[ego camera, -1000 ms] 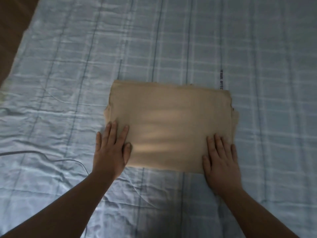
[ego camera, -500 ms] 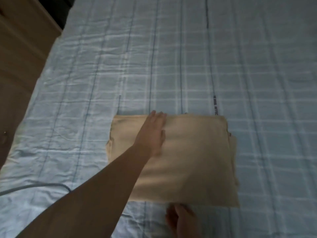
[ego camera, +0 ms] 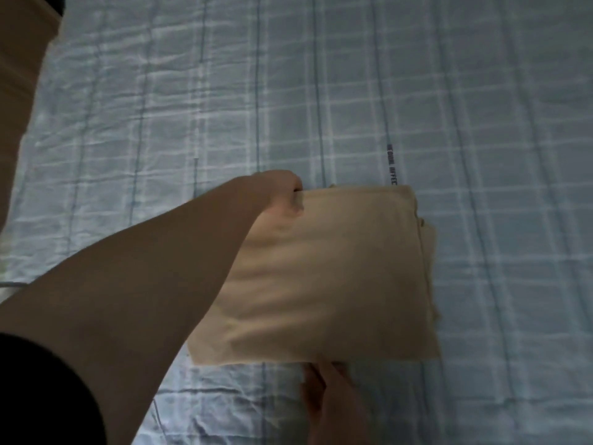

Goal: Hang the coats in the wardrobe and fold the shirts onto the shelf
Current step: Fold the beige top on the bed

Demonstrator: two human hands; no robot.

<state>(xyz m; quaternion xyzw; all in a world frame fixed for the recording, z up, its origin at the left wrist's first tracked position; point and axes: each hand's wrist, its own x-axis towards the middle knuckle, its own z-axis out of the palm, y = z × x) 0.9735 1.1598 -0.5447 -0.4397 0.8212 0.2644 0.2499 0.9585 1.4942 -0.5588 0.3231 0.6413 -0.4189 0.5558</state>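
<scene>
A folded beige shirt (ego camera: 337, 271) lies on the blue checked bed sheet (ego camera: 321, 91). My left hand (ego camera: 276, 191) reaches across it and grips the shirt's far edge near its left corner, fingers curled over the fabric. My right hand (ego camera: 327, 399) is at the shirt's near edge in the middle, its fingertips under or at the hem; the grip itself is hidden by the cloth. The left part of the shirt is covered by my left forearm.
A wooden piece of furniture (ego camera: 19, 59) borders the bed at the upper left. A thin cable (ego camera: 9, 284) lies on the sheet at the left edge. Wrinkled sheet spreads all around the shirt.
Both hands left the shirt's near corners. My left hand reached to the far edge, lay flat there, then curled onto it. My right hand shifted to the middle of the near edge.
</scene>
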